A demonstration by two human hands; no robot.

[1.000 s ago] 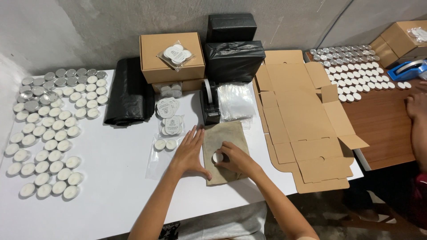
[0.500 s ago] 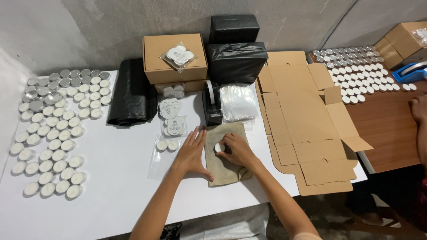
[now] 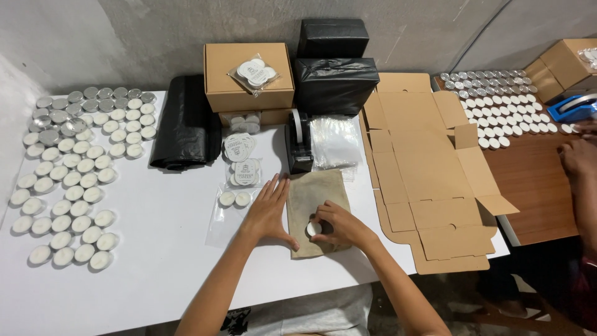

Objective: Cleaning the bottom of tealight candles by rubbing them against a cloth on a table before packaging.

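Note:
My right hand [image 3: 339,225] grips a small white tealight candle [image 3: 313,229] and presses it on a tan cloth [image 3: 317,198] lying on the white table [image 3: 168,249]. My left hand [image 3: 268,211] lies flat with fingers spread, its thumb holding down the cloth's left edge. A clear bag with two tealights [image 3: 234,199] lies just left of that hand.
Several loose tealights [image 3: 68,180] cover the table's left side. Behind are a black bag [image 3: 188,127], cardboard boxes [image 3: 247,78], black packages [image 3: 336,84], a tape dispenser [image 3: 298,143] and clear bags [image 3: 334,142]. Flat cardboard [image 3: 429,174] lies right. Another person's hand [image 3: 578,158] rests on the brown table.
My right hand has rubbed the tealight a little down the cloth toward me. The left hand stays flat on the cloth's edge. The view has tilted slightly.

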